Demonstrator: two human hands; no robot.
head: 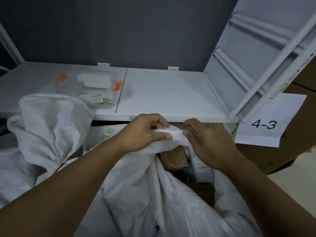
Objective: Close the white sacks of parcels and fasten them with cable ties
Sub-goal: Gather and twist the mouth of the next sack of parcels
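Note:
A white woven sack [150,194] stands open in front of me, with a brown parcel [172,159] and a grey labelled parcel [201,168] showing in its mouth. My left hand [145,132] pinches the sack's top rim, thumb over the fold. My right hand [205,142] grips the same rim just to the right, fingers curled on the fabric. To the left, a second white sack [51,127] is gathered at the neck and fastened with a red tie [59,167].
A white shelf [162,93] runs just behind the sacks, carrying a clear plastic box [90,89] with orange clips. A white rack upright [256,62] leans at the right, with a paper label "4-3" [264,124]. Cardboard boxes [290,151] stand at the right.

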